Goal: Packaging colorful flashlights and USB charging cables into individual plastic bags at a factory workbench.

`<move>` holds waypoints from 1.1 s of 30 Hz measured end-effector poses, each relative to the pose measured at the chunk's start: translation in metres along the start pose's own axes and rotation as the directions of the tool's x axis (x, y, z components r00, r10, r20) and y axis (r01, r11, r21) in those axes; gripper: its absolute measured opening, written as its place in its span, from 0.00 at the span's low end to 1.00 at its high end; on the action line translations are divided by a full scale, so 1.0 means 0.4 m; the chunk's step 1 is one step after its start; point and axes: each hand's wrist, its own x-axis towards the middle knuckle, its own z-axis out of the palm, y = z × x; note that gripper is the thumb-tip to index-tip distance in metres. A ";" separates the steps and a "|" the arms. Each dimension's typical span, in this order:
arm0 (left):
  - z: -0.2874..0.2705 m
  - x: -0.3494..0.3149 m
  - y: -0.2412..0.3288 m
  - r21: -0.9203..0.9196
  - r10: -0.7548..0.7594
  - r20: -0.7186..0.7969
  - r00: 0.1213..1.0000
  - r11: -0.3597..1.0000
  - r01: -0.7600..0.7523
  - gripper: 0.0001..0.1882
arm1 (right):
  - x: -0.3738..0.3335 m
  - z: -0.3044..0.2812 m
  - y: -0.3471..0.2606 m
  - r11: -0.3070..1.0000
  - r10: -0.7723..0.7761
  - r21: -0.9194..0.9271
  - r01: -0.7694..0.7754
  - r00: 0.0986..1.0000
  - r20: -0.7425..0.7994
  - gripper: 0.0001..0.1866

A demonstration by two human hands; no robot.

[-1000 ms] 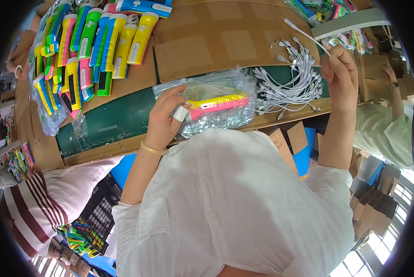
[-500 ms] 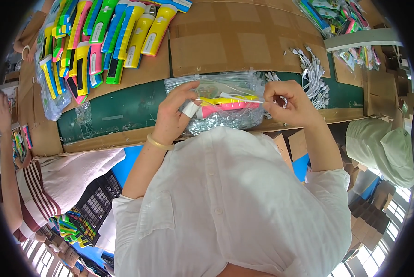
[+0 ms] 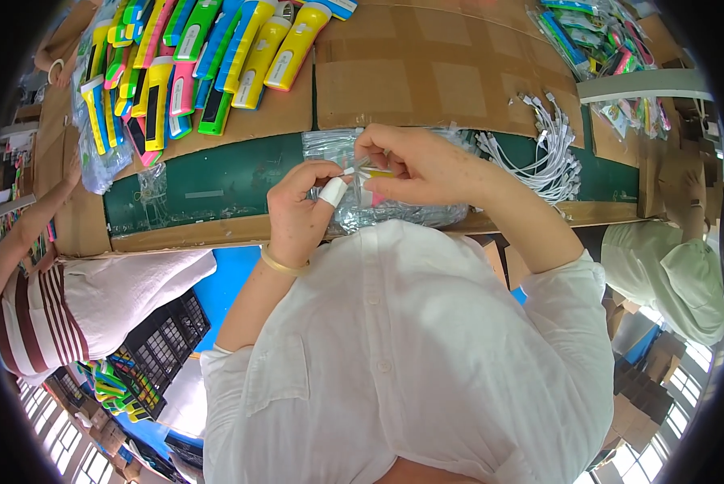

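Observation:
In front of my chest, a yellow and pink flashlight (image 3: 373,196) lies in clear plastic on top of a stack of clear plastic bags (image 3: 426,216); my right hand covers most of it. My left hand (image 3: 299,203), with a white wrap on the thumb, pinches the edge of the clear bag around the flashlight. Close against it, my right hand (image 3: 417,165) has its fingers closed on a white cable (image 3: 363,173), of which a short piece shows between the two hands. The exact grip of the right fingertips is partly hidden.
Many colourful flashlights (image 3: 216,56) lie at the far left on cardboard. Loose white cables (image 3: 551,157) form a pile to the right. Bagged items (image 3: 600,40) stand at the far right beyond a pale bar (image 3: 648,85). Other people work at both sides.
My right hand has moved left with the white cable, from the flashlight's right end to beside my left hand. It now covers most of the flashlight. My left hand stays at the bag.

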 end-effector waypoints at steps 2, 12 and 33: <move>0.001 0.000 0.006 -0.003 0.016 -0.005 1.000 1.000 -0.016 0.06 | 0.020 0.019 0.005 0.984 0.109 0.131 -0.123 0.989 0.102 0.11; -0.030 -0.010 -0.047 -0.359 -0.198 -0.106 0.974 0.921 0.148 0.04 | -0.119 -0.078 0.111 0.974 0.138 -0.149 -0.168 0.972 -0.190 0.06; 0.086 0.130 -0.153 0.566 0.108 0.190 0.976 0.800 -0.198 0.08 | -0.072 -0.205 0.178 0.955 0.160 -0.119 -0.271 0.811 -0.563 0.13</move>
